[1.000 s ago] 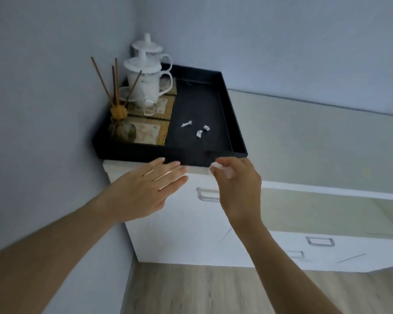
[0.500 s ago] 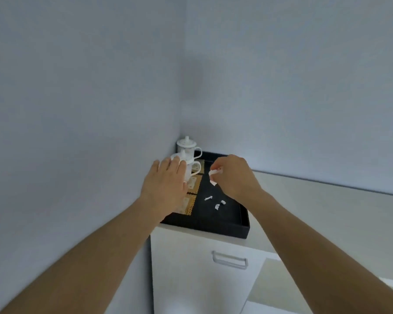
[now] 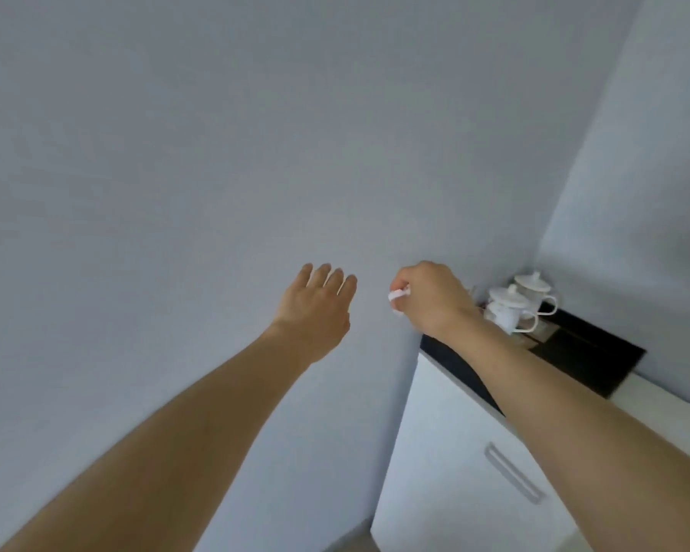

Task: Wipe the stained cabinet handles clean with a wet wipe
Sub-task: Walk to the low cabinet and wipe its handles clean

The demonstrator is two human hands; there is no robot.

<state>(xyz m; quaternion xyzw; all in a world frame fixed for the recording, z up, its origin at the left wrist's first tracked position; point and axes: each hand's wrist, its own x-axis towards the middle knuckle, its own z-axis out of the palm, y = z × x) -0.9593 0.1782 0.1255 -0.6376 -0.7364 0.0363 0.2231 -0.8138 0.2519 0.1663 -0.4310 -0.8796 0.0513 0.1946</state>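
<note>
My right hand (image 3: 429, 300) pinches a small white scrap, probably the wet wipe (image 3: 398, 295), in front of the wall. My left hand (image 3: 315, 308) hangs flat, fingers straight. The cabinet handle (image 3: 512, 472) sits near right, below the black tray (image 3: 598, 360).

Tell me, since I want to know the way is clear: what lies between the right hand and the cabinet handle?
In the head view, the right hand pinches a white wipe; its own forearm crosses the black tray and cabinet front above the handle.
</note>
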